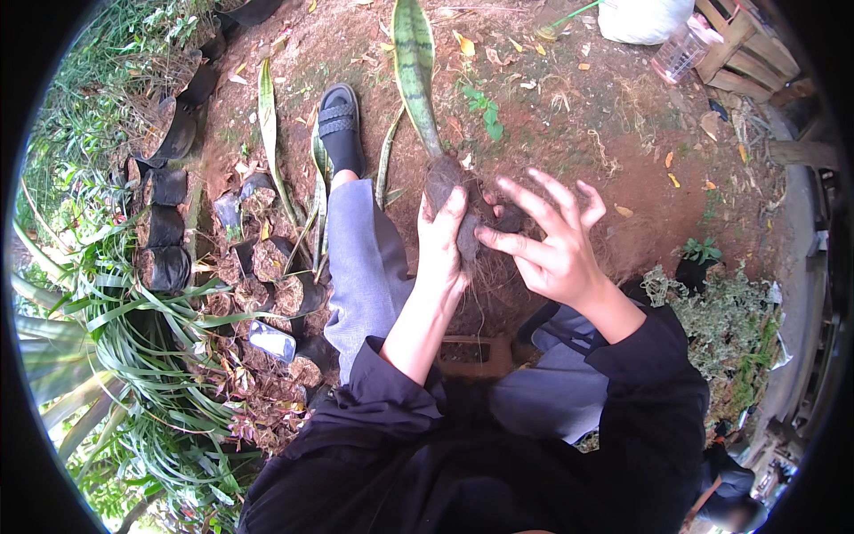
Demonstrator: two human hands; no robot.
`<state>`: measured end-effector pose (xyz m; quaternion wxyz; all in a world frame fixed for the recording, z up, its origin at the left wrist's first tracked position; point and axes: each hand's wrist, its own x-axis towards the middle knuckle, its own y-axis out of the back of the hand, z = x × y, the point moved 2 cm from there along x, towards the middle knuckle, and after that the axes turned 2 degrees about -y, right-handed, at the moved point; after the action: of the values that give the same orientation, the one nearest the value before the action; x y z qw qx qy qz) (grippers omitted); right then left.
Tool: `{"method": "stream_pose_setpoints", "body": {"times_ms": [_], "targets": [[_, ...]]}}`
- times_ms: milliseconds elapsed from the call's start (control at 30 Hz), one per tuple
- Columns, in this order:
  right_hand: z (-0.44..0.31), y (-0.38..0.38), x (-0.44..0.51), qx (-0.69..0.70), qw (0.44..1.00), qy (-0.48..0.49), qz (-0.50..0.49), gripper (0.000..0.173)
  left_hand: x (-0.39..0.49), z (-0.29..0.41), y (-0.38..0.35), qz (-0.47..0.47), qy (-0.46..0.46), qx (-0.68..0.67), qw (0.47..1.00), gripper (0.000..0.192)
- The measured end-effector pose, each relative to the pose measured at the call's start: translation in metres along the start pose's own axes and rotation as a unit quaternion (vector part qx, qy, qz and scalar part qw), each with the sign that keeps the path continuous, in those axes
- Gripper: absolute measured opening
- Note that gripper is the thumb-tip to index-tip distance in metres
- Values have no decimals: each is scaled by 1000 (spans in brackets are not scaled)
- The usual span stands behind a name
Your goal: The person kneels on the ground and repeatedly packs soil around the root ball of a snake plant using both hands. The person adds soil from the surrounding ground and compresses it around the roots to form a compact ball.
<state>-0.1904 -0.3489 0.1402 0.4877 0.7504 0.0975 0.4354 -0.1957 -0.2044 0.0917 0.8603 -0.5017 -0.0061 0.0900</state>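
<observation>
A snake plant leaf [415, 73] with yellow edges points away from me, its base joined to a dark, hairy root ball [470, 239]. My left hand [443, 243] is wrapped around the root ball from the left, thumb on top. Thin roots [490, 284] hang loose below it. My right hand [557, 233] is at the right side with its fingers spread. Its index fingertip meets the edge of the root ball, though how firmly it touches I cannot tell. Soil smudges the fingers of both hands.
More snake plant leaves [268, 113] lie near my sandaled foot [341, 127]. Black grow bags [167, 227] and a phone [272, 341] are at left, beside strappy foliage [147, 354]. A wooden crate [750, 60], plastic jar [679, 53] and white sack [644, 20] stand far right. Another person [727, 490] is lower right.
</observation>
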Motion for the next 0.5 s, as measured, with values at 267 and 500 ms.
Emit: {"method": "stream_pose_setpoints", "body": {"times_ms": [267,500], "targets": [[6,10,6,145,985,-89,28,41,4,-2,7,3,71,-51,996,39],[12,12,5,81,995,-55,-8,44,6,1,4,20,-4,59,998,41]]}}
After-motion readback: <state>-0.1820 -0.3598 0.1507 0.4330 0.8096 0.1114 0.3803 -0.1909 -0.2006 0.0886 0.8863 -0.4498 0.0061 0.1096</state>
